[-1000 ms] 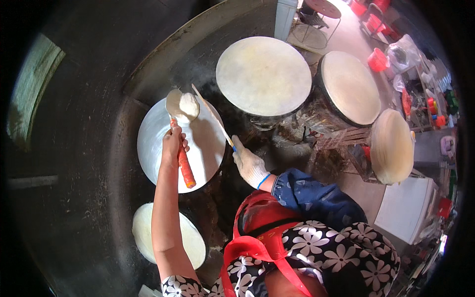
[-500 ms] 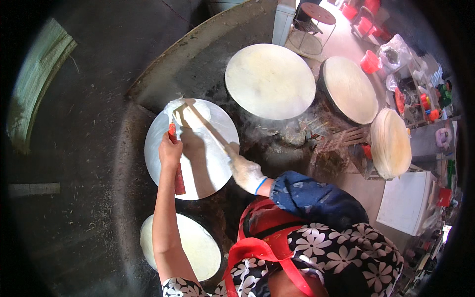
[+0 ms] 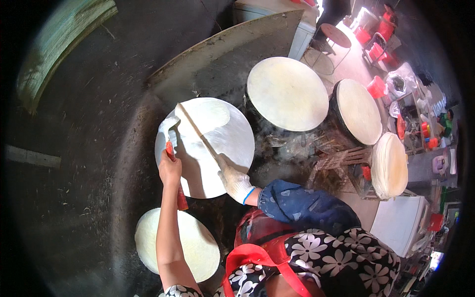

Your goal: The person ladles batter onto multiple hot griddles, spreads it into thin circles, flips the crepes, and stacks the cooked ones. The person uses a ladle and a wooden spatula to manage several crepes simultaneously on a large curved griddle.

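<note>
My bare left hand [image 3: 170,170] grips the red handle of a scoop [image 3: 168,125] with a pale, batter-coated head at the left edge of a round metal griddle [image 3: 230,148]. My right hand [image 3: 232,179], in a white knit glove, is closed on a long wooden stick [image 3: 193,123] lying diagonally over the griddle. White batter [image 3: 213,111] covers part of the far half, around the stick’s tip. Below on the left, another round griddle [image 3: 156,237] bears a pale, thin sheet.
Two round griddles with pale sheets [image 3: 287,91] [image 3: 358,111] stand at back right. A stack of thin flatbreads [image 3: 388,166] is at right, above a white box [image 3: 398,225]. Farther back are a stool [image 3: 335,34], red buckets [image 3: 377,86] and a curved metal partition [image 3: 213,47].
The white lump from the scoop is now spread on the griddle. The stick has swung across it to the left, and the scoop has dropped toward the griddle’s left edge.
</note>
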`<state>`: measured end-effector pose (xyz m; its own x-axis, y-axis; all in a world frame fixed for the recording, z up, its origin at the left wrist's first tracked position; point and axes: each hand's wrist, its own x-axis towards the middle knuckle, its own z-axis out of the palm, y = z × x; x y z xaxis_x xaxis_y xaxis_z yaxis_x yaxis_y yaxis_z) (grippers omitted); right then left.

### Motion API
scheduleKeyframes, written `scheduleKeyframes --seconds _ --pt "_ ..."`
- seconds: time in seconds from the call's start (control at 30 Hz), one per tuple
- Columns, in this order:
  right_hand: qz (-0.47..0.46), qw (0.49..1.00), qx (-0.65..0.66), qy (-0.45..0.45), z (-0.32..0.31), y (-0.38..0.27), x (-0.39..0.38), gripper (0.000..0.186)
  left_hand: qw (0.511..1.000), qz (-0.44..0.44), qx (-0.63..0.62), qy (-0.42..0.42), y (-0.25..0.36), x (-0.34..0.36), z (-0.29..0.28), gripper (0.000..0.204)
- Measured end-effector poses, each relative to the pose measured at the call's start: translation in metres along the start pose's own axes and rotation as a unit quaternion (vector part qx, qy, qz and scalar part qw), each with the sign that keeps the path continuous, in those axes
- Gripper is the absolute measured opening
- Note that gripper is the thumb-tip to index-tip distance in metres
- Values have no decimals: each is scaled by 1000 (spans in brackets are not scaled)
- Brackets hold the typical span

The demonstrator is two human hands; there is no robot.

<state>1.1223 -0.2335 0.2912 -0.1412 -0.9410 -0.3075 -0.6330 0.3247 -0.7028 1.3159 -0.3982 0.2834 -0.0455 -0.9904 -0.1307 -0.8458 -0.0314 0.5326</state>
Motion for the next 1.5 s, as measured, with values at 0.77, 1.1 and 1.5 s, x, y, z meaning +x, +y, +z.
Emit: scheduleKeyframes --seconds 0.77,1.1,1.5 --pt "-12 991 -132 -1 -50 10 -24 56 980 -19 -187 59 -55 -11 -24 52" --pt "-127 968 -212 -34 -8 2 -21 49 995 17 25 95 -77 -93 -33 66" --pt "-214 914 -291 -186 -76 -24 89 58 984 -144 -69 83 -28 -191 -46 59"
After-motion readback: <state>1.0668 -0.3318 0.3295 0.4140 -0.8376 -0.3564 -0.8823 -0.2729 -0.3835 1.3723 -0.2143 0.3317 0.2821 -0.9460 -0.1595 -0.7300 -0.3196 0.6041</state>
